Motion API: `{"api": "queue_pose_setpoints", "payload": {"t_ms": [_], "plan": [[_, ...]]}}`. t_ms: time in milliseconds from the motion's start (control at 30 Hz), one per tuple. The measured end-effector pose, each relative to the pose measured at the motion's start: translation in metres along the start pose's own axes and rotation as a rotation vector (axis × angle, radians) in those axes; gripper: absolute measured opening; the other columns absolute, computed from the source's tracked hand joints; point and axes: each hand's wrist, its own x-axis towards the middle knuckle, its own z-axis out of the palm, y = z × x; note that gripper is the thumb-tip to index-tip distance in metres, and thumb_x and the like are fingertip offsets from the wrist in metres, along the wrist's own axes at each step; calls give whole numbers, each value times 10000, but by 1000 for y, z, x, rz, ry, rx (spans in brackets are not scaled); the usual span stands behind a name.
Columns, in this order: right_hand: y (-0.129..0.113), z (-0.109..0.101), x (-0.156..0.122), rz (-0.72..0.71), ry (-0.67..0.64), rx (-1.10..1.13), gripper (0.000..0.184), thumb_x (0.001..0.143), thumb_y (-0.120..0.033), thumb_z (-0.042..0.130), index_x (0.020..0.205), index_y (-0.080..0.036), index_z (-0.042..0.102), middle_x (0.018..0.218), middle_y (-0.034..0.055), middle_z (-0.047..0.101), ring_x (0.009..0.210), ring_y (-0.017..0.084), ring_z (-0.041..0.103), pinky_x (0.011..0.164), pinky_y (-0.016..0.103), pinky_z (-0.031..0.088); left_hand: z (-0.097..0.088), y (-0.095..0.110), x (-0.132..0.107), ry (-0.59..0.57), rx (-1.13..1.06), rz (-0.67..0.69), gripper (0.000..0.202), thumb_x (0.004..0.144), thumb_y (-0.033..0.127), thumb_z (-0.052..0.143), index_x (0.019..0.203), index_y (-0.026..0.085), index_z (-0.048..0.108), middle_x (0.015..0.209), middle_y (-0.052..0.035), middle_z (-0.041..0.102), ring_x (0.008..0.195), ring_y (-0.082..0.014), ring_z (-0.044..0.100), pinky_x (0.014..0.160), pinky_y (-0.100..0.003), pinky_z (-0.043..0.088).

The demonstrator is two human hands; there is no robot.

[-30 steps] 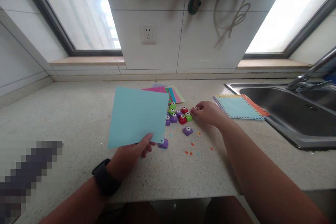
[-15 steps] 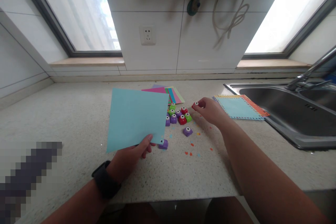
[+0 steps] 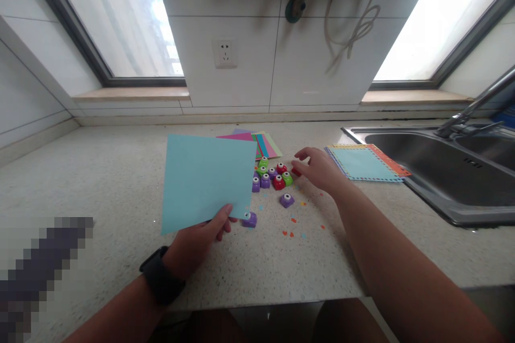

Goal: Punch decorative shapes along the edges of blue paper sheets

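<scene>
left hand (image 3: pixel 197 244) pinches a blue sheet (image 3: pixel 207 179), right hand (image 3: pixel 319 170) covers a red punch (image 3: pixel 296 172)
the sheet hangs over the counter (image 3: pixel 100 171) by its lower edge and could slip from so thin a hold; farther, right fingers curl over the punch beside the other punches (image 3: pixel 273 174), grip unclear.

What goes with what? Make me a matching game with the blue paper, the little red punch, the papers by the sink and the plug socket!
Things:
1. light blue sheet
2. small red punch
3. stack of edge-punched sheets
4. wall socket

Places:
A. flat on the countertop beside the sink
B. on the white wall tiles
C. pinched in the left hand
D. at the fingers of the right hand

Pairs: 1-C, 2-D, 3-A, 4-B
</scene>
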Motion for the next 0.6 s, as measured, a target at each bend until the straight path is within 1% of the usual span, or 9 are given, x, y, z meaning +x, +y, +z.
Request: {"api": "queue_pose_setpoints", "payload": {"t_ms": [100, 200, 300, 400, 467, 500, 533, 600], "plan": [[-8, -2, -3, -121, 6, 1, 203, 875, -373, 625, 889, -202, 733, 936, 91, 708, 843, 227, 615, 805, 371, 460, 0, 3, -1, 8, 3, -8, 469, 850, 580, 563, 539, 229, 591, 565, 13, 609, 554, -155, 534, 649, -290, 474], [-12, -3, -6, -227, -63, -52, 248, 875, -441, 640, 827, -223, 747, 867, 77, 691, 894, 245, 597, 866, 399, 439, 0, 4, -2, 10, -9, -9, 465, 846, 583, 568, 548, 228, 598, 577, 9, 621, 555, -157, 537, 655, -294, 477], [-11, -3, -7, -291, -172, -110, 282, 859, -487, 655, 794, -232, 757, 856, 80, 682, 910, 258, 584, 889, 427, 424, 0, 1, -1, 3, -9, -11, 466, 851, 586, 565, 556, 227, 606, 588, 7, 630, 561, -158, 542, 659, -294, 481], [-10, -4, -7, -316, -203, -117, 254, 853, -452, 665, 776, -228, 755, 871, 86, 688, 913, 263, 587, 884, 437, 427, 0, -1, -1, 8, -6, -5, 462, 853, 590, 563, 570, 228, 617, 591, 8, 628, 560, -158, 540, 650, -291, 482], [-12, -6, -7, -281, -179, -65, 210, 840, -414, 681, 803, -219, 751, 857, 84, 695, 894, 261, 601, 871, 441, 439, 0, 2, -2, 14, 2, -7, 461, 844, 597, 562, 569, 231, 619, 585, 9, 621, 558, -161, 540, 645, -291, 487], [-13, -8, -7, -230, -162, 4, 196, 841, -398, 680, 833, -214, 745, 845, 80, 698, 861, 251, 612, 847, 437, 454, 0, 4, -2, 15, 10, -13, 461, 837, 599, 562, 560, 234, 614, 580, 9, 617, 561, -164, 545, 647, -292, 492], [-16, -10, -8, -163, -143, 110, 194, 850, -391, 672, 869, -208, 732, 838, 75, 702, 818, 234, 624, 813, 426, 472, 0, 6, -3, 17, 20, -17, 462, 830, 601, 559, 551, 237, 608, 573, 9, 611, 562, -166, 549, 649, -293, 497], [-23, -14, -10, -25, -94, 423, 214, 875, -398, 653, 949, -199, 685, 855, 67, 711, 743, 197, 642, 724, 383, 507, 0, 11, -5, 21, 42, -19, 464, 817, 603, 552, 525, 244, 585, 564, 7, 604, 570, -175, 563, 652, -296, 508]]}}
